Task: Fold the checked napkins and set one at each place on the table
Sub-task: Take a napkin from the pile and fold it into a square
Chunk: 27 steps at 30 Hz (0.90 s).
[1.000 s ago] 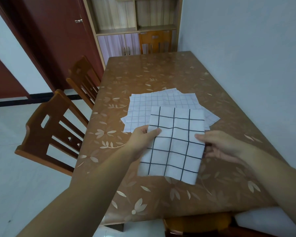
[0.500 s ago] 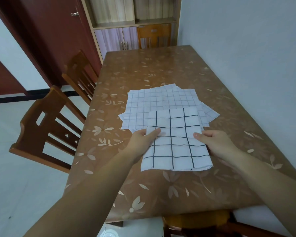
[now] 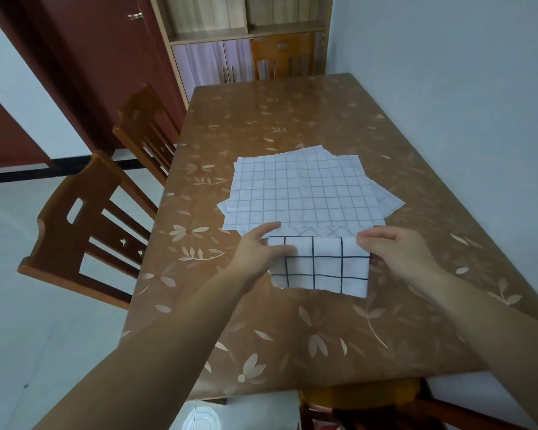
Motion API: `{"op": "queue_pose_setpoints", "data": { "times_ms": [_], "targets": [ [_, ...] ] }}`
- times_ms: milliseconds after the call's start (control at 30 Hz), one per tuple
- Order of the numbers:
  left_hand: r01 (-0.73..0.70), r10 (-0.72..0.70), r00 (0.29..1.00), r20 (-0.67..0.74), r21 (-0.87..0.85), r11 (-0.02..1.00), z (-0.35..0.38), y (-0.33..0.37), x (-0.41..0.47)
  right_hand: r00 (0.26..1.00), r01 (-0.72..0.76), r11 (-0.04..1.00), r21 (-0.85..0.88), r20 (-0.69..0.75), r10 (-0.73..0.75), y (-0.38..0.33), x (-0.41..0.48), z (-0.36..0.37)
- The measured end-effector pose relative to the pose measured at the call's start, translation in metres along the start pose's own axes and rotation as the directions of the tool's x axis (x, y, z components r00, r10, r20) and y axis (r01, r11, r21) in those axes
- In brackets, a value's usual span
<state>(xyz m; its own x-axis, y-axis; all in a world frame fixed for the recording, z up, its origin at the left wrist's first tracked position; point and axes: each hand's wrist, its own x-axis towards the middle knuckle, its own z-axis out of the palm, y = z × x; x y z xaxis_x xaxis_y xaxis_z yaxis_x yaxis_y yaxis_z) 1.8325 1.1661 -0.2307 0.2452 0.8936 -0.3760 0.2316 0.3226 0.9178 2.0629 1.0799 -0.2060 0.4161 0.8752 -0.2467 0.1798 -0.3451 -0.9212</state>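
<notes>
Hands: both are on one folded napkin, low in the middle of the frame, with both bare forearms reaching in from the bottom corners.
Left hand [image 3: 258, 254]: holds the napkin's left edge; the thumb lies flat across the top of the cloth, and the index finger stretches past the upper left corner. The other fingers are hidden.
Right hand [image 3: 401, 256]: pinches the upper right corner with curled fingers, knuckles up and wrist angled in from the lower right.
Folded napkin [image 3: 323, 268]: a white rectangle with bold dark checks, lying on the table between the two hands, its upper edge just overlapping the near edge of the stack.
Stack of unfolded napkins [image 3: 305, 190]: several fanned sheets with fainter checks lie flat at mid-frame, just above the hands.
Table [image 3: 292, 113]: has a glossy brown top with a pale leaf pattern, and its right side is against a light wall [image 3: 448, 88].
Chairs: two wooden chairs [image 3: 75, 231] stand along the left side, one [image 3: 283, 57] is at the far end, and part of another [image 3: 370, 408] shows at the bottom edge.
Background: a wooden cabinet [image 3: 205, 63] stands top centre, and a dark red door [image 3: 100, 57] is at upper left.
</notes>
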Motion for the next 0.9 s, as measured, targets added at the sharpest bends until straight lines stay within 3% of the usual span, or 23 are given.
{"op": "queue_pose_setpoints", "data": {
  "times_ms": [167,300,367,433,533,600,767,900],
  "targets": [
    [-0.158,0.168,0.986,-0.001,0.338,0.928,-0.009,0.0,0.0,0.991,0.129,0.935,-0.331,0.02,-0.13,-0.006,0.001,-0.004],
    [-0.187,0.243,0.969,-0.039,0.526,0.83,-0.015,0.003,-0.002,0.961,0.258,0.845,-0.469,0.031,-0.276,-0.017,-0.001,-0.003],
    [-0.203,0.304,0.953,-0.004,0.736,0.646,-0.016,0.006,-0.004,0.954,0.288,0.824,-0.488,0.069,-0.292,-0.027,-0.004,-0.001],
    [-0.278,0.309,0.941,0.138,0.838,0.47,-0.011,0.016,-0.01,0.944,0.327,0.801,-0.501,0.134,-0.302,-0.038,-0.006,0.002],
    [-0.443,0.275,0.896,0.347,0.705,0.553,0.011,0.04,-0.021,0.919,0.392,0.769,-0.505,0.244,-0.309,-0.053,-0.009,0.013],
    [-0.478,0.292,0.877,0.381,0.634,0.608,0.023,0.051,-0.024,0.901,0.432,0.771,-0.468,0.271,-0.34,-0.061,-0.01,0.02],
    [-0.315,0.22,0.933,0.285,0.353,0.881,0.01,0.052,-0.021,0.916,0.373,0.85,-0.372,0.295,-0.272,-0.064,-0.01,0.013],
    [-0.207,0.159,0.942,0.296,0.136,0.969,-0.002,0.046,-0.019,0.926,0.248,0.929,-0.276,0.349,-0.143,-0.06,-0.012,0.002]
  ]
}}
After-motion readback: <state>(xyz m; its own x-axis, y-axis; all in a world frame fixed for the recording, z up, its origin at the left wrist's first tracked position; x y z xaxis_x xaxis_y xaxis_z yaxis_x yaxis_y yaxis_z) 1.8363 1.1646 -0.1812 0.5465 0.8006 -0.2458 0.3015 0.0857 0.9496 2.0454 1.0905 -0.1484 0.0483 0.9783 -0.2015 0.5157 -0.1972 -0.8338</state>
